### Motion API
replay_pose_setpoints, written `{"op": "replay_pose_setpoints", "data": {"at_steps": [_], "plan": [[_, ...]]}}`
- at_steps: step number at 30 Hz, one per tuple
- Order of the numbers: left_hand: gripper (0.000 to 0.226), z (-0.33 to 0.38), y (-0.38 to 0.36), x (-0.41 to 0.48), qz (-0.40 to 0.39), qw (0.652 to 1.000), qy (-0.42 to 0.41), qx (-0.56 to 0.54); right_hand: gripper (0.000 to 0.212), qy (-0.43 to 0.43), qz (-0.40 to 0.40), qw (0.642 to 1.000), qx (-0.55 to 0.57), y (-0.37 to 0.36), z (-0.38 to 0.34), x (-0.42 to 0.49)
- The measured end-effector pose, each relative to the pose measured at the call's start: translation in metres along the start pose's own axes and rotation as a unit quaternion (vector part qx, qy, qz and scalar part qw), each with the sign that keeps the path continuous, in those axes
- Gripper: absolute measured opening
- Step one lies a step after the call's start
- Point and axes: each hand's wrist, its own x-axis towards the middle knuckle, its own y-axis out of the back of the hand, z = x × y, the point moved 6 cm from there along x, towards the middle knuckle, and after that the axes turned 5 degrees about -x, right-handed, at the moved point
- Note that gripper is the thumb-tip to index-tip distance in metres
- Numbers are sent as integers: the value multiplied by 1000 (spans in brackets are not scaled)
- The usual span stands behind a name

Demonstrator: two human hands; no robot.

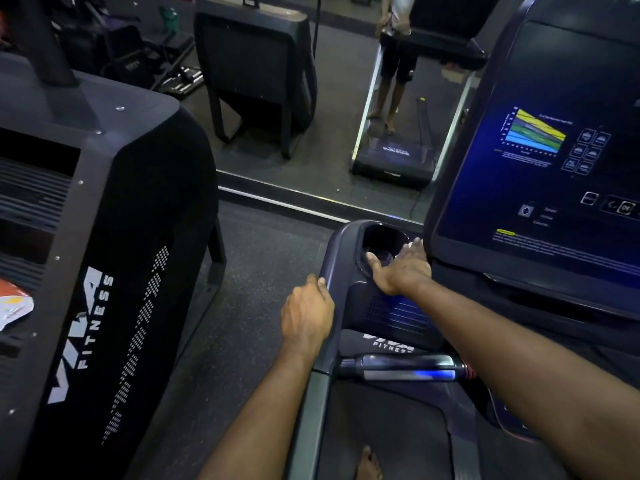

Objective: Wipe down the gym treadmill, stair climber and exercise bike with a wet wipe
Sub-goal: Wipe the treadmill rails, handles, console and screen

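I stand on the dark treadmill; its console (pixel 391 317) is in front of me, with a lit blue screen (pixel 554 174) at the right. My right hand (pixel 401 268) lies flat on the console at the rim of the round cup holder (pixel 379 237). A small white bit of the wet wipe (pixel 413 243) shows under its fingertips. My left hand (pixel 306 317) grips the console's left edge. The black stair climber (pixel 121 271), marked VIVA FITNESS, stands close on the left.
A silver-and-black handlebar (pixel 398 370) crosses below the console. A wall mirror (pixel 329 109) ahead reflects the machines and a person's legs. An orange-and-white packet (pixel 14 303) lies on the stair climber. Dark floor (pixel 249 306) runs between the two machines. My bare foot (pixel 369 465) is on the belt.
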Motion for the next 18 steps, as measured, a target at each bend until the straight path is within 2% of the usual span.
{"op": "replay_pose_setpoints", "data": {"at_steps": [6,13,18], "plan": [[36,0,1,-1,-1,1000,3,3,105,17,42,998,35,-36,-11,-36],[38,0,3,-3,-10,1000,2,8,97,14,29,996,78,-25,-10,-32],[37,-1,3,-3,-9,1000,6,-8,102,40,127,978,159,-43,-8,-54]]}}
